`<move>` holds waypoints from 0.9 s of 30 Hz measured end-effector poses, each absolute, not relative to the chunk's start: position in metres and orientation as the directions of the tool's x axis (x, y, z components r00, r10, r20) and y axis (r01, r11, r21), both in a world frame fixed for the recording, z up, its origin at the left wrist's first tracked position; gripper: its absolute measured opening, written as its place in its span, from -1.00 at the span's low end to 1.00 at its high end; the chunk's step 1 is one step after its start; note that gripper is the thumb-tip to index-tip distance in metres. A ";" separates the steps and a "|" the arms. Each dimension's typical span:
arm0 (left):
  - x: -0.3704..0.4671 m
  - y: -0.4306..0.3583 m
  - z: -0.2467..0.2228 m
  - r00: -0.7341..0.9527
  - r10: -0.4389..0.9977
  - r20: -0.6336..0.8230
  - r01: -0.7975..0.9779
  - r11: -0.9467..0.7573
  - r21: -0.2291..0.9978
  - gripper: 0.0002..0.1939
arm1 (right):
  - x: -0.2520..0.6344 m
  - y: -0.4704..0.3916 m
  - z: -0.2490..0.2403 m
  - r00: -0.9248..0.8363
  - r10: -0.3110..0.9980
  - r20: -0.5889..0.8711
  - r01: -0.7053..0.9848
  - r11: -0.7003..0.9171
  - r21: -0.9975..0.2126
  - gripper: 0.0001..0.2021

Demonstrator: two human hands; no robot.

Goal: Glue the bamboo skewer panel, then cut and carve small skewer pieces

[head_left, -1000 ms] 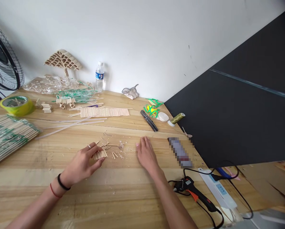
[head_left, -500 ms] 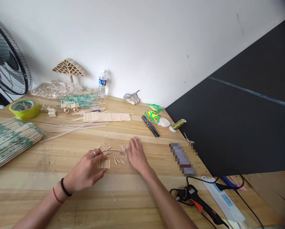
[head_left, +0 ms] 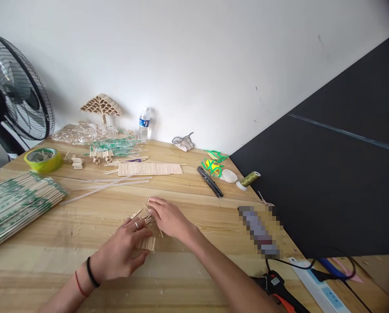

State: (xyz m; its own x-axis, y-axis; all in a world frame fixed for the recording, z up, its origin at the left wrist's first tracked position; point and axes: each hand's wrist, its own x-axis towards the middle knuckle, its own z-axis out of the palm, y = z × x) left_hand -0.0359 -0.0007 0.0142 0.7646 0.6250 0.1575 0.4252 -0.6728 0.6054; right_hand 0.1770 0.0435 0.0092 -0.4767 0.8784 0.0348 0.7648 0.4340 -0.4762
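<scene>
My left hand (head_left: 124, 245), with a ring and a black band at the wrist, holds a small panel of short wooden sticks (head_left: 147, 243) between thumb and fingers, low over the wooden table. Just beyond it, my right hand (head_left: 168, 217) reaches leftward with its fingertips at a heap of short stick pieces (head_left: 146, 216). Its fingers are bent and partly hidden, so whether they grip a piece is unclear. Crumbs lie around the heap. A long panel of sticks (head_left: 148, 168) rests farther back on the table.
Packed sticks (head_left: 21, 204), yellow tape (head_left: 43, 161) and a fan (head_left: 21, 87) are left. A bottle (head_left: 144, 126) and stick tree (head_left: 102, 106) stand behind. Right are a black cutter (head_left: 210, 181), thread spool (head_left: 249, 179), blurred object (head_left: 259, 232), glue gun (head_left: 277, 284) and power strip (head_left: 321, 287).
My right hand has moved left across the debris to the stick heap, close to my left hand. My left hand still holds the small panel. The view has shifted slightly.
</scene>
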 end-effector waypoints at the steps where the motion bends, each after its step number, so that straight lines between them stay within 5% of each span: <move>1: -0.036 0.000 0.014 0.762 0.627 0.164 0.427 -0.675 0.601 -0.63 | 0.178 0.041 0.013 -0.480 0.876 0.050 0.757 0.443 -0.480 -0.55; 6: -0.036 0.000 0.012 0.748 0.629 0.211 0.428 -0.700 0.571 -0.68 | 0.241 0.053 0.018 -0.253 0.945 0.209 0.842 0.321 -0.434 -0.52; 8: -0.035 0.000 0.011 0.738 0.632 0.235 0.426 -0.708 0.563 -0.70 | 0.279 0.057 0.004 0.030 0.971 0.238 0.925 0.063 -0.374 -0.45; 11: -0.034 0.001 0.011 0.733 0.635 0.244 0.426 -0.708 0.563 -0.72 | 0.307 0.043 -0.028 0.387 0.919 0.076 0.880 -0.343 -0.329 -0.33; 14: -0.033 0.001 0.013 0.739 0.636 0.223 0.436 -0.703 0.562 -0.77 | 0.290 0.009 -0.051 0.336 0.941 0.033 0.894 -0.308 -0.326 -0.31; 18: -0.033 0.002 0.014 0.745 0.634 0.210 0.444 -0.705 0.553 -0.79 | 0.272 -0.021 -0.051 -0.023 0.995 0.101 0.917 0.062 -0.393 -0.34; 20: -0.033 0.003 0.014 0.745 0.632 0.213 0.443 -0.708 0.550 -0.80 | 0.291 -0.018 -0.046 0.076 0.987 0.141 0.917 -0.014 -0.399 -0.34; 23: -0.034 0.003 0.014 0.744 0.634 0.210 0.444 -0.704 0.554 -0.81 | 0.326 -0.008 -0.048 0.425 0.899 0.110 0.846 -0.351 -0.400 -0.26; 27: -0.034 0.003 0.014 0.739 0.640 0.208 0.447 -0.697 0.560 -0.81 | 0.307 -0.022 -0.062 0.378 0.923 0.075 0.858 -0.318 -0.402 -0.26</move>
State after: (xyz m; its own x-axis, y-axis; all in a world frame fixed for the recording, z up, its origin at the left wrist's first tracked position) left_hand -0.0337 0.0034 0.0138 0.7394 0.6404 0.2078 0.4466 -0.6975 0.5604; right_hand 0.3067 -0.0225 -0.0616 0.3777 0.9229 0.0751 0.8584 -0.3185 -0.4022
